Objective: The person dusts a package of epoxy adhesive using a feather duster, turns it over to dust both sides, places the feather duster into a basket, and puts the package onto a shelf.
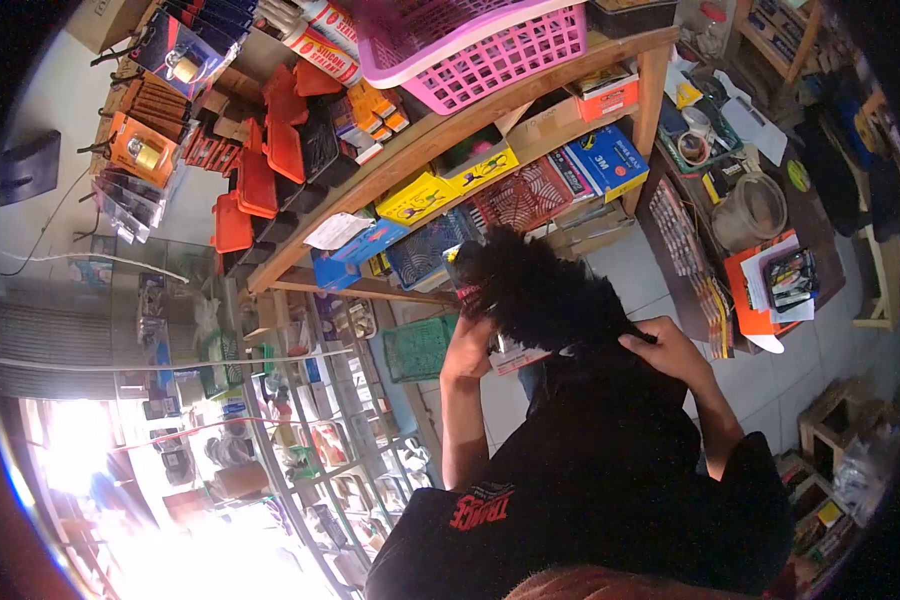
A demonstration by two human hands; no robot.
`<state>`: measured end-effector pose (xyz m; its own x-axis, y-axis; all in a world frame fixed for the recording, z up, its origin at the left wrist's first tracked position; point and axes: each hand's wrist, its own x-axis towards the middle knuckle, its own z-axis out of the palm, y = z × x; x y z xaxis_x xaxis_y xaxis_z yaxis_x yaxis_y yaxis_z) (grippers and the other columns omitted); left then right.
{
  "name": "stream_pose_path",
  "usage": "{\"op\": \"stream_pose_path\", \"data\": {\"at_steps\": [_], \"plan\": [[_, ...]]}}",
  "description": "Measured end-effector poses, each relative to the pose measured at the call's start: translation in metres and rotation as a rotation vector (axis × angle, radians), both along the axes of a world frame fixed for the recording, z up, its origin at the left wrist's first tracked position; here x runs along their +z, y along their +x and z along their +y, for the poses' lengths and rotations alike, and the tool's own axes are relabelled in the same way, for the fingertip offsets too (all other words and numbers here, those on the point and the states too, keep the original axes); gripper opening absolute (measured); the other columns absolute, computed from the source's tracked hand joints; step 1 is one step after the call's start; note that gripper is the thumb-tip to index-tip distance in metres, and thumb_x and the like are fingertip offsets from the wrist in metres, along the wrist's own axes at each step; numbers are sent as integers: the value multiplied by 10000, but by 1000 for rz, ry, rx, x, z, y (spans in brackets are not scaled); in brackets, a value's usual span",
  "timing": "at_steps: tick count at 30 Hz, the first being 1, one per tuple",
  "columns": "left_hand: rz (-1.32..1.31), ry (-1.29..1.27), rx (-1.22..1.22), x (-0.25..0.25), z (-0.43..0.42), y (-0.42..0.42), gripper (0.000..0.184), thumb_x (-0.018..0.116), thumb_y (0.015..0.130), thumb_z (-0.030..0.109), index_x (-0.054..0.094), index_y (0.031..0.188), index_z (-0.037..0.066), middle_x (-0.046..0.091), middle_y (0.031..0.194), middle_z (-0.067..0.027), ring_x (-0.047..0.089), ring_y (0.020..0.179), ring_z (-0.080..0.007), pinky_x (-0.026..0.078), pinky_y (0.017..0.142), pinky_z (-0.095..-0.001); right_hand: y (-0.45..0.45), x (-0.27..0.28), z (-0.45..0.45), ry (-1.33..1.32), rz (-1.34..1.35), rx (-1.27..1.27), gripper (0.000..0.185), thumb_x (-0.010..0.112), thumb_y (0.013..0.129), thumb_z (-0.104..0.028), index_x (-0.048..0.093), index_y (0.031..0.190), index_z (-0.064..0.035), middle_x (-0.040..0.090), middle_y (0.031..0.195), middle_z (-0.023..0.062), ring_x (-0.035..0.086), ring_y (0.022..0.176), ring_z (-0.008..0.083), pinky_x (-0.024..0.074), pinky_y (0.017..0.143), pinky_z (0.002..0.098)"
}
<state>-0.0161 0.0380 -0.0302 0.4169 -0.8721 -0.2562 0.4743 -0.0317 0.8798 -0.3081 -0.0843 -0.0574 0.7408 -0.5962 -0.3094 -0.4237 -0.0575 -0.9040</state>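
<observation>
My left hand (470, 348) is curled round the near side of a small white and red box (517, 357), partly hidden behind a dark fluffy mass (540, 290). This mass has ragged, feathery edges and blends into the black shirt (590, 470) below, so its outline and nature are unclear. To the right, my right hand (665, 350) has its thumb and fingers closed on a dark thing at the edge of the black area. What it grips there cannot be made out.
A wooden shelf (470, 113) carries a pink basket (500, 62), orange bins and yellow and blue boxes. A green crate (417, 350) is below it. On the right, a dark table (820, 235) bears a plastic tub (750, 212). Metal racks (310, 480) stand at left, near bright glare.
</observation>
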Motion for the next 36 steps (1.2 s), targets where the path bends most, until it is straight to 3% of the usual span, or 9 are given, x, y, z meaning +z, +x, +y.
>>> {"op": "stream_pose_path", "data": {"at_steps": [3, 12, 14, 16, 20, 26, 28, 31, 36], "plan": [[111, 40, -193, -12, 11, 29, 588, 608, 795, 8, 442, 1359, 22, 568, 1247, -75, 561, 1101, -190, 445, 954, -329, -5, 3, -5, -77, -59, 75, 324, 661, 898, -274, 636, 882, 48, 608, 680, 175, 538, 620, 172, 466, 645, 338], [18, 108, -62, -15, 21, 16, 627, 594, 737, -5, 429, 1342, -9, 594, 1185, -106, 573, 1101, -227, 457, 944, -375, -3, 20, -24, -61, -47, 132, 289, 666, 888, -252, 670, 1005, 12, 677, 799, 169, 619, 728, 175, 487, 735, 323], [-473, 42, -186, -42, 35, 26, 620, 601, 745, 5, 427, 1340, -9, 596, 1157, -100, 573, 1077, -214, 463, 926, -376, -1, 16, -20, -60, -48, 162, 285, 658, 894, -252, 663, 970, 22, 665, 775, 173, 609, 718, 170, 485, 727, 328], [-572, 48, -192, -33, 32, 25, 564, 604, 764, 17, 458, 1308, -20, 602, 1132, -104, 575, 1062, -216, 468, 913, -380, 2, 10, -18, -72, -19, 210, 287, 648, 902, -252, 651, 938, 33, 649, 746, 176, 594, 703, 164, 481, 715, 333], [-75, 122, -68, -8, 27, 29, 434, 601, 811, 40, 539, 1231, -47, 611, 1130, -126, 577, 1059, -235, 473, 897, -384, -7, 7, -16, -111, -66, 127, 311, 638, 913, -260, 623, 921, 51, 620, 707, 171, 530, 634, 153, 460, 654, 351], [-409, 39, -163, -50, 25, 21, 538, 618, 844, 128, 459, 1347, 24, 612, 1172, -110, 581, 1078, -234, 471, 918, -380, 3, 22, -16, -18, -79, 88, 331, 640, 913, -258, 596, 862, 65, 569, 639, 130, 501, 638, 113, 447, 628, 335], [38, -40, -77, -18, 10, 13, 516, 626, 865, 175, 476, 1338, 34, 618, 1176, -104, 578, 1099, -246, 464, 941, -385, 2, 21, -17, 79, -50, 13, 334, 643, 910, -256, 589, 843, 66, 550, 625, 119, 482, 634, 104, 436, 615, 329], [244, -130, -91, 7, -1, 20, 511, 619, 894, 297, 491, 1330, 62, 605, 1215, -77, 569, 1120, -228, 455, 964, -380, -3, 9, -20, -20, -34, 24, 339, 641, 909, -261, 589, 824, 63, 538, 610, 119, 461, 609, 113, 422, 591, 329], [123, 42, 214, 30, -18, 2, 588, 443, 945, 556, 514, 1307, 97, 581, 1241, -62, 556, 1140, -222, 425, 996, -402, 3, 24, -15, -150, -80, 49, 353, 638, 908, -281, 596, 800, 52, 529, 605, 146, 448, 576, 157, 416, 571, 344]]}}
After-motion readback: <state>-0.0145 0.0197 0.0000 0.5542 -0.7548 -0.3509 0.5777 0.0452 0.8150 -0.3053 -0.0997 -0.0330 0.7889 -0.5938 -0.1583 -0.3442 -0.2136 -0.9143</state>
